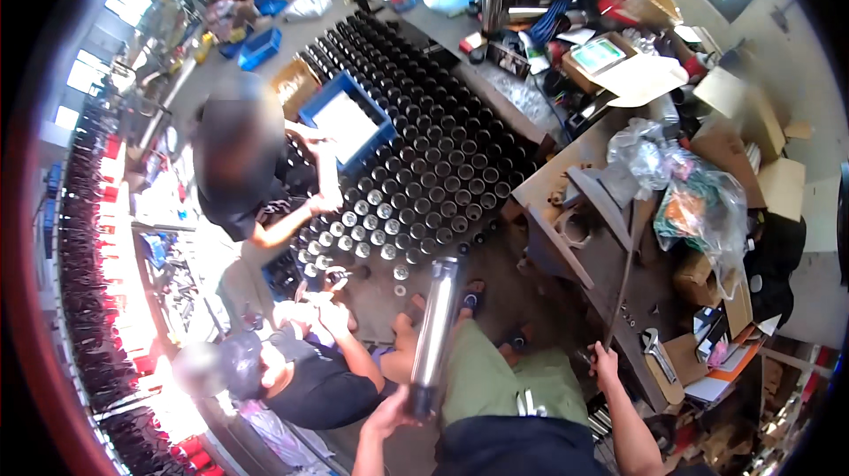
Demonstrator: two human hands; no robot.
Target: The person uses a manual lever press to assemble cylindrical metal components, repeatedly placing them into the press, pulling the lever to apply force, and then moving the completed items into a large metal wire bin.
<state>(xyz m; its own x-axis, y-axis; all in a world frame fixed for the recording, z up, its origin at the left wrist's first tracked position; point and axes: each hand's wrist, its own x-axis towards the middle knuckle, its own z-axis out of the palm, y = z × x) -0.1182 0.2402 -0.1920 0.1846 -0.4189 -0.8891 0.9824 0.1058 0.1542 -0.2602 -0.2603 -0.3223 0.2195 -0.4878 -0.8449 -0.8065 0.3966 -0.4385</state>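
Steel tube (435, 334), shiny w/ dark ends, stands nearly upright at centre, lower end gripped in the wearer's left hand (392, 414), fingers clenched round it; upper end rises toward the floor rows of black cylinders (424, 131). Left of it, two co-workers: one crouched by a blue tray (347, 122), hands on the cylinders; a second (301, 379) low down, just beside the tube, hands busy w/ small parts. Wearer's feet in sandals (471, 297) rest near the tube's top. Right hand (604, 359) is closed round the lower end of a thin rod (623, 286) that leans up along the bench (610, 237), which is cluttered w/ bags, boxes, a wrench. Risks, as judged: tube held at one end only, so a slack grip could let it tip onto the nearest co-worker or topple the cylinder rows; rod could snag bench clutter. Pose: both forearms enter from the lower edge, left angled inward, wrist up; right stretched outward to the bench.
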